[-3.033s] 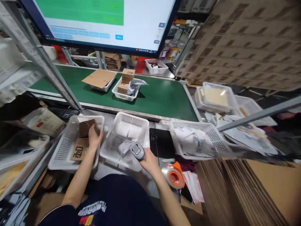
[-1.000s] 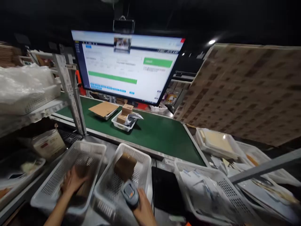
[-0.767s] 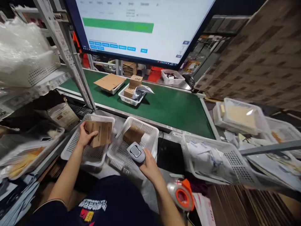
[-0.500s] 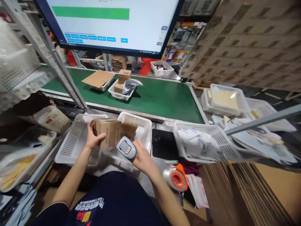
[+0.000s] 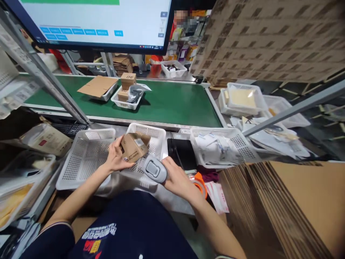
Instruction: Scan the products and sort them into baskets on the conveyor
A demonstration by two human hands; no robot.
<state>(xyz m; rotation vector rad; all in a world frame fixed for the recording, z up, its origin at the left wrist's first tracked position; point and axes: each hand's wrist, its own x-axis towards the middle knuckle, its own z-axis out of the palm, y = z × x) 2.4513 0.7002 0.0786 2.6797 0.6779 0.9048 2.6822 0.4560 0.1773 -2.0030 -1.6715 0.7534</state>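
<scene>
My left hand [image 5: 116,156] is wrapped round the left side of a small brown cardboard box [image 5: 131,148]. The box is tilted, with a pale label on one face, and sits above a white perforated basket [image 5: 159,133]. Gripped in my right hand [image 5: 175,176] is a grey handheld barcode scanner [image 5: 155,169]. Its head is beside the lower right of the box, close to it. Whether scanner and box touch, I cannot tell. To the left stands a second white basket [image 5: 83,158], with nothing visible inside.
Beyond the baskets runs a green conveyor belt [image 5: 172,104] carrying a small tray [image 5: 125,104] of boxes and a bag. A monitor [image 5: 102,46] hangs above. At right are a basket of white packets [image 5: 215,147], an orange tape dispenser [image 5: 199,181] and stacked cardboard [image 5: 253,208].
The box in my left hand has turned and tilted, so its labelled face shows. The scanner has moved slightly right relative to the baskets. The whole view has shifted, with the surroundings sliding left.
</scene>
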